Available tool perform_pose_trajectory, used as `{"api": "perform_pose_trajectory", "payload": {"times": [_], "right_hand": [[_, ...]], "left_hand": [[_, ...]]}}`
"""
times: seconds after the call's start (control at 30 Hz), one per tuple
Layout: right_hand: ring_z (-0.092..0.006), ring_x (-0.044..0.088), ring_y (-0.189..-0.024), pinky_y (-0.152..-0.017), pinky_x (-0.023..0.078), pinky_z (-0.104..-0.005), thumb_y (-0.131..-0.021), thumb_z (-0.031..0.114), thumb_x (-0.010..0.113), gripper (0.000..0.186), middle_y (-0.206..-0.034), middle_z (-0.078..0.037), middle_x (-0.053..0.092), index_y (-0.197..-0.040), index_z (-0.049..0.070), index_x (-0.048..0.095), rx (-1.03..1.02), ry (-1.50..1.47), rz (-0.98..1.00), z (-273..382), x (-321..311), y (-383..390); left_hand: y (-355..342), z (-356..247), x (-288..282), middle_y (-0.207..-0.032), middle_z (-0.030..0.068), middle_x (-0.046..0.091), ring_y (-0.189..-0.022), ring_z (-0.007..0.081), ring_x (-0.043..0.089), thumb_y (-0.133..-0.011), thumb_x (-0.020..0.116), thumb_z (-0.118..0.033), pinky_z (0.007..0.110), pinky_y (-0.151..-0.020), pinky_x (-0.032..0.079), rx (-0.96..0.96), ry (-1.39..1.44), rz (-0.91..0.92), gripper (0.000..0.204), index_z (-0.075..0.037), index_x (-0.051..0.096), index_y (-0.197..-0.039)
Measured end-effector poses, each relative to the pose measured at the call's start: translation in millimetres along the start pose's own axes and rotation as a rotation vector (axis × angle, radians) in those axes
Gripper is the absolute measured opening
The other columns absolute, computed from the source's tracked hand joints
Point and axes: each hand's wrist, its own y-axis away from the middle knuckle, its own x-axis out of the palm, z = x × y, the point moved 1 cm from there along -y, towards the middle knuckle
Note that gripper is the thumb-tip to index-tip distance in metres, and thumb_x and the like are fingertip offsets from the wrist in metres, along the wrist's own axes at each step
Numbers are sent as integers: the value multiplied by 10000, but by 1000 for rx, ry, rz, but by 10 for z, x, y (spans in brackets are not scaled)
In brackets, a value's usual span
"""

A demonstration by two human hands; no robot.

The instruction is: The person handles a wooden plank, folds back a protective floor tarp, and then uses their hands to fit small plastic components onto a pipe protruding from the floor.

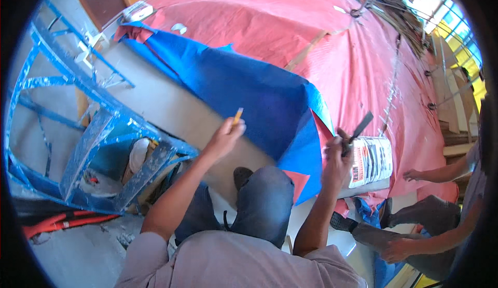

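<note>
My left hand (226, 135) is closed on a short, thin yellow object with a pale tip (238, 115), held over the blue sheet (249, 96). Further right, my right hand (340, 153) grips a dark tool with a long flat blade (360, 127), just left of a printed white bag (371, 166). The blue sheet lies along the edge of a large pink sheet (280, 28), with folded pink material (321, 124) at its right end. A grey-beige board surface (155, 101) shows beside the blue sheet, near my knees.
A paint-spattered blue metal frame (104, 101) stands on the left, red tubing (67, 220) below it. Another person (446, 220) is close at right, hands (399, 247) low. Wooden strips (402, 18) and metal rods lie at upper right. A small white pack (137, 10) sits at the back.
</note>
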Motion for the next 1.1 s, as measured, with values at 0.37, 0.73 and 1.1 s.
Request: {"api": "perform_pose_trajectory", "payload": {"times": [0.37,0.73,1.1], "right_hand": [[-144,497,-679,-654,450,-315,-1066,379,486,400,-843,-48,538,-1290,48,507,719,-634,795,338,1097,808],[-143,478,-684,-683,444,-312,-1075,311,466,308,-882,-39,540,-1262,73,523,832,-830,720,234,1324,661],[-134,531,-747,-704,470,-302,-1038,188,464,253,-924,-35,568,-1241,58,542,909,-797,747,-70,1411,475]], "left_hand": [[1996,-1580,-2308,-1143,177,610,-1083,315,591,-1065,486,-195,417,-962,453,421,-815,-1257,297,15,623,-1224],[2017,-590,-3275,-1155,298,571,-1119,457,540,-1066,441,-191,507,-981,414,44,-1202,-755,326,83,575,-1180],[1922,77,-3793,-1256,338,559,-1128,480,545,-1056,467,-194,518,-998,413,-26,-1053,-678,345,116,584,-1151]]}}
